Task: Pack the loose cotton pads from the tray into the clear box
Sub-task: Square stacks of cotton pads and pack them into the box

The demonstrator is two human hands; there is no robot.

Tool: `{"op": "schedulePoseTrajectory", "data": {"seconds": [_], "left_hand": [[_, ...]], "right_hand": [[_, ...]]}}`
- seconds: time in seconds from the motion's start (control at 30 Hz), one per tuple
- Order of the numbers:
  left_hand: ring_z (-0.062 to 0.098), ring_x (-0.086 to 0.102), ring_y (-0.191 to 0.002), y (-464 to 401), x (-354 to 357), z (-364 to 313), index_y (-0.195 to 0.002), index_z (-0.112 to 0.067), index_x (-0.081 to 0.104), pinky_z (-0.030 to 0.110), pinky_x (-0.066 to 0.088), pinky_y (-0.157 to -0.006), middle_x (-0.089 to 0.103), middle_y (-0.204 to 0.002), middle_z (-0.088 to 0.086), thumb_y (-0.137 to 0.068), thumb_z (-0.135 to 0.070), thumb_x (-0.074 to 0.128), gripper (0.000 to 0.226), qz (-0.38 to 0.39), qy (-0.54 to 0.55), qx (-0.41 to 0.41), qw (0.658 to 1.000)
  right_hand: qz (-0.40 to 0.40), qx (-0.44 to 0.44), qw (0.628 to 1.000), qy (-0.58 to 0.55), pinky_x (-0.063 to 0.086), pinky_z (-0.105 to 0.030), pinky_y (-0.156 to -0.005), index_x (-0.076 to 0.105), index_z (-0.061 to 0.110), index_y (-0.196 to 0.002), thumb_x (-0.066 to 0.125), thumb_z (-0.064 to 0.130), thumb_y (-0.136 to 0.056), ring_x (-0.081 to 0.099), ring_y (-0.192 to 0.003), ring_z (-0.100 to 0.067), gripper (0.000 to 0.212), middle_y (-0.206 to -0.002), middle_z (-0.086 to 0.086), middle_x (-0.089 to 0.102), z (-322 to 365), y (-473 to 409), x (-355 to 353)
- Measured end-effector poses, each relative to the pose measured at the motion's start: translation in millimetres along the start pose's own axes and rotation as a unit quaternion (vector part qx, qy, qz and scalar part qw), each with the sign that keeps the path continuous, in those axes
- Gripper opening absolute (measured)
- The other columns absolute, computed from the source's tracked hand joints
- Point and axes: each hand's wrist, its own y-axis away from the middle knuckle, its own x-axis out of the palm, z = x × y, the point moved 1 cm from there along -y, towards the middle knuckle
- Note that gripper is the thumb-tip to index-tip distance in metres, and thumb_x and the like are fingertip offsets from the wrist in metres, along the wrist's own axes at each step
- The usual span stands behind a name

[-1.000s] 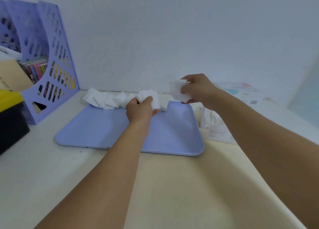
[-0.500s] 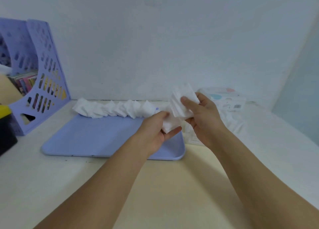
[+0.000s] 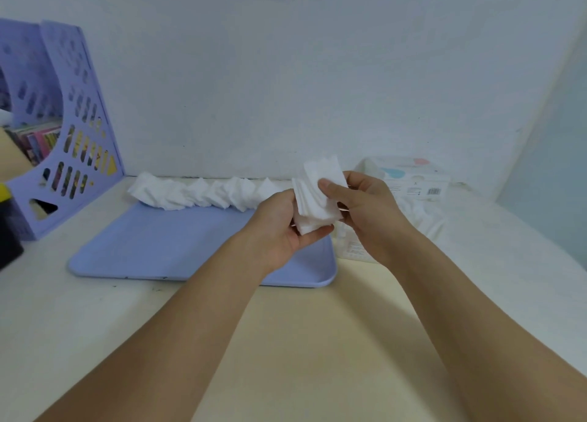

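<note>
Above the tray's (image 3: pixel 178 247) right end, both hands (image 3: pixel 320 218) pinch a pad stack (image 3: pixel 317 202) between them.

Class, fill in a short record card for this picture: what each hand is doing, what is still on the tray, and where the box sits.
Left hand: grips the stack of white square cotton pads
Right hand: pinches the same stack
Lilac plastic tray: row of loose white pads along its far edge
Clear plastic box: right of the tray, partly hidden
Stage: pads not yet boxed

White cotton pads (image 3: pixel 317 199) sit between the hands; left of them a periwinkle-blue tray (image 3: pixel 152 250) and a perforated lilac file rack (image 3: pixel 79 119).
</note>
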Motion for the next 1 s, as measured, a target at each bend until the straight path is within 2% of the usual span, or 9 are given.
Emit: {"op": "schedulePoseTrajectory", "data": {"seconds": [0.1, 0.17, 0.23, 0.33, 0.47, 0.67, 0.77, 0.9, 1.0], "left_hand": [[0.029, 0.071, -0.109, -1.2, 1.1, 3.2, -0.122, -0.011, 0.067, 0.042, 0.06, -0.087, 0.073, -0.119, 0.014, -0.102, -0.024, 0.052, 0.028, 0.002, -0.004, -0.012, 1.0], [0.031, 0.07, -0.11, -3.9, 1.0, 4.5, -0.128, -0.012, 0.063, 0.044, 0.06, -0.087, 0.071, -0.123, 0.016, -0.103, -0.046, 0.047, 0.045, 0.008, 0.033, -0.032, 0.999], [0.031, 0.07, -0.11, -6.3, 0.1, 4.3, -0.131, -0.012, 0.06, 0.045, 0.06, -0.089, 0.07, -0.123, 0.016, -0.101, -0.057, 0.044, 0.057, 0.012, 0.053, -0.036, 0.998], [0.029, 0.072, -0.107, -4.4, -0.2, 1.7, -0.13, -0.011, 0.06, 0.044, 0.057, -0.094, 0.072, -0.12, 0.015, -0.104, -0.045, 0.047, 0.045, 0.012, 0.043, -0.015, 0.999], [0.03, 0.071, -0.108, -2.7, -0.3, 0.0, -0.129, -0.007, 0.06, 0.044, 0.058, -0.093, 0.072, -0.118, 0.016, -0.107, -0.033, 0.045, 0.037, -0.002, 0.049, -0.008, 0.999], [0.026, 0.072, -0.108, 0.1, 0.9, 2.0, -0.117, -0.005, 0.067, 0.041, 0.057, -0.097, 0.074, -0.115, 0.015, -0.102, -0.012, 0.052, 0.022, 0.029, 0.002, 0.012, 0.999], [0.026, 0.072, -0.108, -1.1, 0.3, 2.4, -0.119, -0.006, 0.067, 0.041, 0.057, -0.096, 0.074, -0.116, 0.014, -0.102, -0.014, 0.052, 0.024, 0.027, 0.003, 0.015, 1.0], [0.028, 0.071, -0.11, -2.2, 0.5, 2.2, -0.127, -0.008, 0.062, 0.043, 0.055, -0.099, 0.072, -0.12, 0.015, -0.104, -0.035, 0.052, 0.037, 0.036, 0.05, 0.003, 0.998], [0.03, 0.07, -0.111, -2.7, 1.4, 2.5, -0.126, 0.0, 0.06, 0.043, 0.055, -0.099, 0.071, -0.12, 0.018, -0.105, -0.019, 0.05, 0.03, 0.034, 0.054, 0.016, 0.998]], "right_hand": [[-0.035, -0.031, 0.998, 0.052, 0.059, -0.033, -0.076, 0.073, 0.004, -0.102, 0.074, 0.016, -0.09, 0.073, -0.084, -0.022, 0.017, -0.095, -0.011, 0.077, -4.2, -0.2, 2.4], [-0.054, -0.055, 0.993, 0.091, 0.056, -0.026, -0.068, 0.073, 0.005, -0.098, 0.075, 0.016, -0.089, 0.07, -0.076, -0.015, 0.014, -0.09, -0.011, 0.076, -3.6, 0.4, 2.6], [-0.057, -0.064, 0.992, 0.094, 0.055, -0.026, -0.067, 0.072, 0.003, -0.098, 0.074, 0.015, -0.09, 0.068, -0.075, -0.015, 0.014, -0.089, -0.012, 0.075, -2.6, 0.6, 1.3], [-0.061, -0.073, 0.992, 0.079, 0.058, -0.03, -0.07, 0.073, 0.002, -0.097, 0.075, 0.012, -0.089, 0.071, -0.076, -0.018, 0.013, -0.089, -0.015, 0.075, -0.4, 1.1, 0.0], [-0.095, -0.086, 0.989, 0.074, 0.057, -0.025, -0.063, 0.076, 0.007, -0.09, 0.079, 0.012, -0.086, 0.073, -0.069, -0.014, 0.008, -0.079, -0.006, 0.077, 0.7, 2.6, 0.1], [-0.094, -0.102, 0.987, 0.079, 0.062, -0.035, -0.073, 0.077, 0.009, -0.09, 0.079, 0.013, -0.085, 0.076, -0.079, -0.021, 0.007, -0.081, -0.004, 0.078, 0.1, 3.9, 3.5], [-0.097, -0.109, 0.985, 0.091, 0.062, -0.036, -0.073, 0.078, 0.012, -0.091, 0.081, 0.013, -0.082, 0.076, -0.077, -0.021, 0.009, -0.08, -0.003, 0.078, -2.1, 3.7, 3.3], [-0.12, -0.149, 0.968, 0.16, 0.059, -0.03, -0.069, 0.078, 0.015, -0.088, 0.083, 0.016, -0.081, 0.072, -0.079, -0.019, 0.009, -0.083, 0.002, 0.076, -4.3, 0.9, 2.6], [-0.117, -0.123, 0.98, 0.102, 0.062, -0.034, -0.071, 0.074, 0.009, -0.086, 0.079, 0.014, -0.086, 0.074, -0.079, -0.023, 0.007, -0.079, -0.005, 0.075, -1.2, 3.0, 3.3]]}}
